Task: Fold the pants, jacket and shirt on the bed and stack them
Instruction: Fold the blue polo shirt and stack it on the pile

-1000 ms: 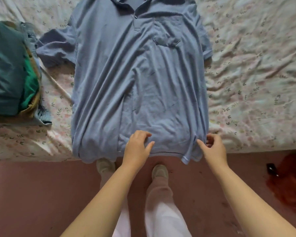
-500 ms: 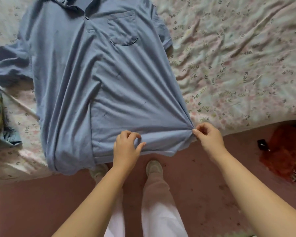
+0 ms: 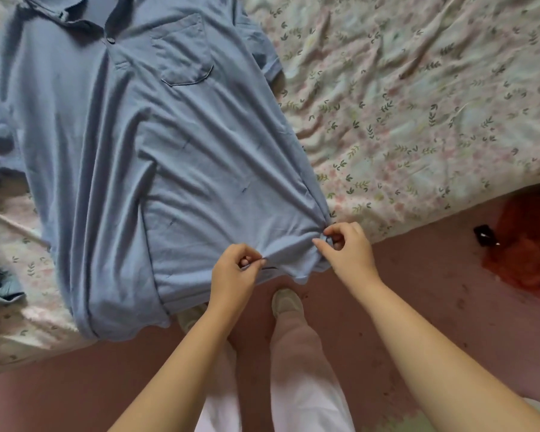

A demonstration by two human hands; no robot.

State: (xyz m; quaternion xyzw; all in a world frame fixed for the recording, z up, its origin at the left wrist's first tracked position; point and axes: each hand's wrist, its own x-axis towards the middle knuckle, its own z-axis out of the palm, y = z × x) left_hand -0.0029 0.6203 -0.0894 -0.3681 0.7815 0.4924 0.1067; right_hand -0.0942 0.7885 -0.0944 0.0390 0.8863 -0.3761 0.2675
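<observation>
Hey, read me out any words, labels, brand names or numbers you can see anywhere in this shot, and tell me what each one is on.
None: no readable text anywhere.
Blue polo shirt: plain, no logo or tag showing; chest pocket bears no print.
Floral bedsheet: leaves and flowers only, no lettering.
Small black object on the floor: too small to tell if it carries a mark.
Red item beside it: colourful edge too blurred to read.
</observation>
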